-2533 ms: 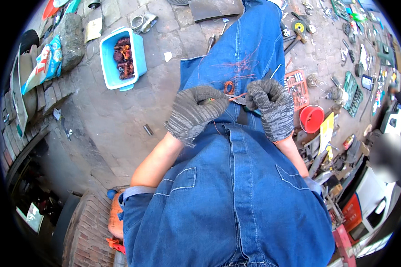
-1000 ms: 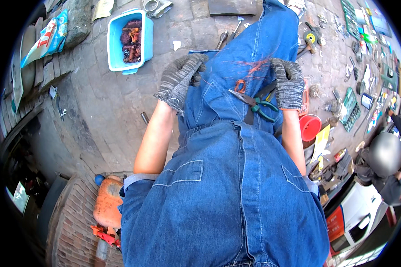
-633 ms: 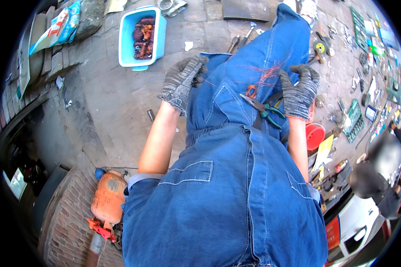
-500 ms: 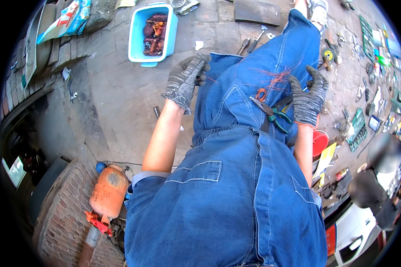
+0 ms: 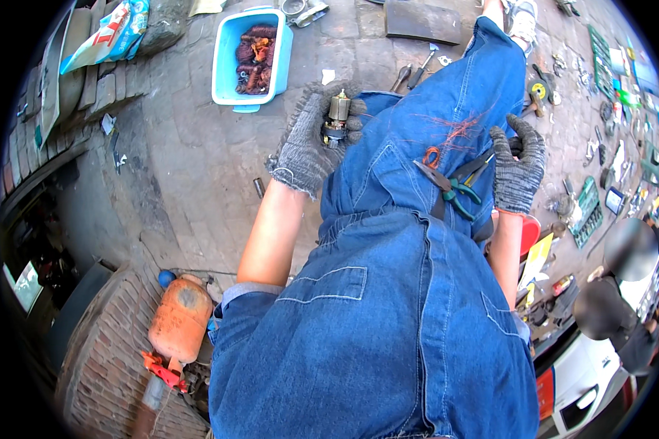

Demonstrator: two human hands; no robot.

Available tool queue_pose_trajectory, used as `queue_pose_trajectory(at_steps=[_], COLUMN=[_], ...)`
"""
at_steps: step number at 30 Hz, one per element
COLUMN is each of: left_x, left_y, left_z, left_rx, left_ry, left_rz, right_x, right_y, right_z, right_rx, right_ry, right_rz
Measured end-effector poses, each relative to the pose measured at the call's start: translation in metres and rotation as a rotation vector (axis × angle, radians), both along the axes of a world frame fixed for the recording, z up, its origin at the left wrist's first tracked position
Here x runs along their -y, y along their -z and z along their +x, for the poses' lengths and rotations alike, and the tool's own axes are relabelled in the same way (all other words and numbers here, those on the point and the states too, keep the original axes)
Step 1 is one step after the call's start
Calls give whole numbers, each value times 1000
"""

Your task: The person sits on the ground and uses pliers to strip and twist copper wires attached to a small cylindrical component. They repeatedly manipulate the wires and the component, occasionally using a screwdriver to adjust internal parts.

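Upright in my gloved left hand (image 5: 315,139), above my left thigh, is a small metal motor part (image 5: 337,117) with a shaft. My gloved right hand (image 5: 518,161) has thumb and forefinger apart beside the tools on my lap. Green-handled pliers (image 5: 447,189) lie there, with a yellow-and-dark tool (image 5: 474,168) partly behind them. An orange coil of wire (image 5: 431,157) sits above the pliers, and loose fine copper-coloured wires (image 5: 461,128) are scattered on my blue denim trousers (image 5: 395,183).
A light-blue tub (image 5: 223,66) of rusty-brown parts stands front left on the paving. Tools and green cases (image 5: 586,212) spread along the right, by a red bucket (image 5: 531,234). An orange tank (image 5: 176,318) is at lower left. Blurred-headed people (image 5: 633,344) are near a white vehicle (image 5: 575,388).
Both hands have parted from the earlier pliers-and-wire grip, the pliers now lying on my lap. My left hand has turned to show the motor part. My right thumb and forefinger have spread.
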State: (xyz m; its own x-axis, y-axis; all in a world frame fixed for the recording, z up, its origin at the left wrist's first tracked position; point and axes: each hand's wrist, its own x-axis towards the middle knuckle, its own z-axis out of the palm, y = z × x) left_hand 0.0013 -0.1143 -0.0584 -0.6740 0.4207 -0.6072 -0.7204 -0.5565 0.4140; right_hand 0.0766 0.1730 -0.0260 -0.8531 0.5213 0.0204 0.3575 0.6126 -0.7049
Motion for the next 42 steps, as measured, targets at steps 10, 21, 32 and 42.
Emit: queue_pose_trajectory(at_steps=[10, 21, 32, 42], left_x=[-20, -36, -47, -22], left_y=[-34, -61, -64, -42], left_z=[10, 18, 22, -3], left_rx=[-251, -965, -925, -470], left_ry=[110, 319, 411, 63], left_rz=[144, -599, -544, -276], right_x=[18, 78, 62, 11], right_y=[-30, -70, -58, -69], right_z=[-3, -12, -1, 19], right_rx=[-142, 250, 179, 23], right_ry=[-94, -450, -249, -68], right_rz=[-187, -570, -1120, -1085])
